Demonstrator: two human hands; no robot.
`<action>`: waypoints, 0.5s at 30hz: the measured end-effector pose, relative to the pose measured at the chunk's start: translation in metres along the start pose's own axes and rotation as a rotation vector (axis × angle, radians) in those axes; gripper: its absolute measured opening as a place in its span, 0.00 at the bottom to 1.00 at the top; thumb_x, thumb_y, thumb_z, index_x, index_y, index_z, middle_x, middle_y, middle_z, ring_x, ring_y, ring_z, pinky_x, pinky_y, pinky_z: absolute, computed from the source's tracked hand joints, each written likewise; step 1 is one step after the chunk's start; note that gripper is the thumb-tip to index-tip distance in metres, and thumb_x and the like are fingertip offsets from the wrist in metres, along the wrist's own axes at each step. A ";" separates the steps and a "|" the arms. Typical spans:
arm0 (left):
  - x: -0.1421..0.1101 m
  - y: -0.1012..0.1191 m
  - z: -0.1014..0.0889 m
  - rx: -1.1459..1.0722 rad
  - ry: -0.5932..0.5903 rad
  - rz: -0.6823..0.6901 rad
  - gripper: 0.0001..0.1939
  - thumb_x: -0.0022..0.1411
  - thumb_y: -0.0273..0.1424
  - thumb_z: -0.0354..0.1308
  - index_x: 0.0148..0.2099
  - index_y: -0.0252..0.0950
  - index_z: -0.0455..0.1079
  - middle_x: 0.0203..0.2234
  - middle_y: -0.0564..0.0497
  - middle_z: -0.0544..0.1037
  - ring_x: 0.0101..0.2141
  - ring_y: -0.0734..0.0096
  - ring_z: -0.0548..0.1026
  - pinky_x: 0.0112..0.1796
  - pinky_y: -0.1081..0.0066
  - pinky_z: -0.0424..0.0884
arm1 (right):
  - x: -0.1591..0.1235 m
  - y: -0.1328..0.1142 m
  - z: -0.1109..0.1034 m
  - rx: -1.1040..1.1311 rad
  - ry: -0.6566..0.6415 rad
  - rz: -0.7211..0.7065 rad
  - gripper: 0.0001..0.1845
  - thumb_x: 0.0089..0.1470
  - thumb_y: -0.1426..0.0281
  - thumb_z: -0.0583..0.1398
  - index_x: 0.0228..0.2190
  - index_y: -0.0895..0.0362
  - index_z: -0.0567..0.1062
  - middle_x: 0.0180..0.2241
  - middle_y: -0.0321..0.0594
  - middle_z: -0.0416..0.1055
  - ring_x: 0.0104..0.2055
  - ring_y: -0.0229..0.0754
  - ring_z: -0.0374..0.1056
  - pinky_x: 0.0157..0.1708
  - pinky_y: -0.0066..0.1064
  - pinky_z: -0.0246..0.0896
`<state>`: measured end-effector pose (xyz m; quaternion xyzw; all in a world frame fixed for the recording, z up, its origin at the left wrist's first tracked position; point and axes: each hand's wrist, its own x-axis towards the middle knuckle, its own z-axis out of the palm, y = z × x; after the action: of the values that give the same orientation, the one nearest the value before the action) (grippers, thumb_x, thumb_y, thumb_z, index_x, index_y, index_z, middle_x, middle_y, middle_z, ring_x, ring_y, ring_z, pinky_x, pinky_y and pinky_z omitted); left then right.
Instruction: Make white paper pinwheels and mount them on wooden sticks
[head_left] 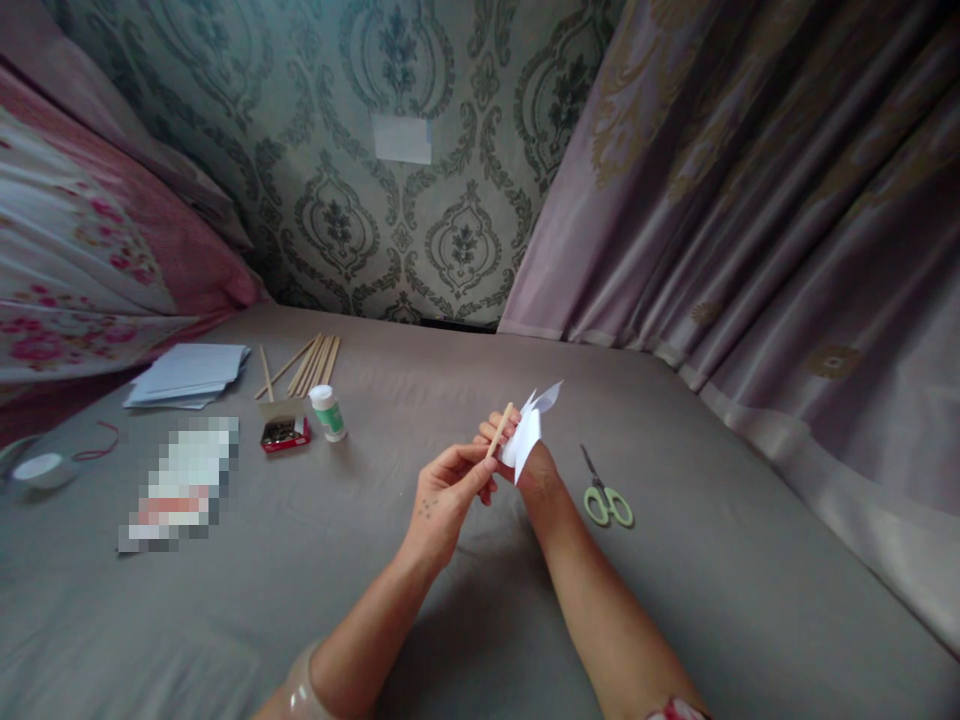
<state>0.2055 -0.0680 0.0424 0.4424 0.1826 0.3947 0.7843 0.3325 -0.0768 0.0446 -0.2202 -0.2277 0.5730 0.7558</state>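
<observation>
While the left hand pinches a wooden stick mid-scene, the right hand holds white paper beside it; the paper looks already shaped, any join unclear, with scissors right, more sticks far left.

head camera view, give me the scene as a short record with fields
left hand: holds a wooden stick upright at a tilt, hand
right hand: at the folded white paper, partly hidden by it, hand
right of the hands: scissors with green handles, lying on the grey sheet
left of the hands: white bottle with green label, standing; open red box beside it
farther back: loose wooden sticks, stack of paper
unclear: the blurred item
</observation>
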 end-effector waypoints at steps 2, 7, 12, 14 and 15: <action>0.000 0.000 0.000 -0.002 -0.002 0.005 0.09 0.49 0.33 0.67 0.32 0.33 0.74 0.21 0.53 0.73 0.21 0.79 0.67 0.22 0.77 0.63 | 0.001 0.000 -0.001 0.013 -0.022 0.006 0.21 0.45 0.71 0.65 0.15 0.55 0.57 0.15 0.27 0.52 0.19 0.32 0.50 0.26 0.26 0.56; -0.001 0.002 0.000 -0.001 -0.003 0.006 0.09 0.49 0.33 0.67 0.32 0.33 0.75 0.21 0.53 0.73 0.20 0.80 0.67 0.22 0.77 0.63 | 0.003 0.001 -0.005 0.045 -0.069 -0.007 0.21 0.45 0.70 0.66 0.15 0.56 0.59 0.16 0.27 0.53 0.19 0.32 0.50 0.25 0.25 0.56; -0.001 0.001 0.001 0.009 0.011 0.007 0.09 0.49 0.33 0.67 0.32 0.33 0.75 0.21 0.52 0.73 0.20 0.79 0.67 0.22 0.76 0.63 | 0.003 0.001 -0.004 0.001 -0.072 0.071 0.24 0.44 0.63 0.67 0.15 0.56 0.58 0.17 0.27 0.51 0.19 0.31 0.49 0.19 0.22 0.51; -0.001 0.001 0.001 0.009 0.014 0.011 0.09 0.48 0.33 0.67 0.32 0.33 0.75 0.21 0.52 0.73 0.20 0.79 0.67 0.22 0.76 0.63 | 0.002 0.001 -0.002 -0.013 -0.065 0.083 0.25 0.43 0.61 0.68 0.15 0.56 0.58 0.17 0.27 0.50 0.19 0.31 0.48 0.19 0.22 0.50; -0.001 0.002 0.001 0.010 0.011 0.013 0.09 0.48 0.33 0.67 0.32 0.33 0.75 0.21 0.52 0.73 0.20 0.79 0.67 0.22 0.76 0.63 | 0.002 0.000 -0.002 -0.020 -0.064 0.081 0.25 0.43 0.61 0.68 0.16 0.56 0.57 0.17 0.27 0.50 0.20 0.31 0.48 0.19 0.22 0.50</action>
<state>0.2051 -0.0687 0.0445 0.4454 0.1858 0.4013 0.7785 0.3337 -0.0751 0.0432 -0.2185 -0.2483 0.6075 0.7222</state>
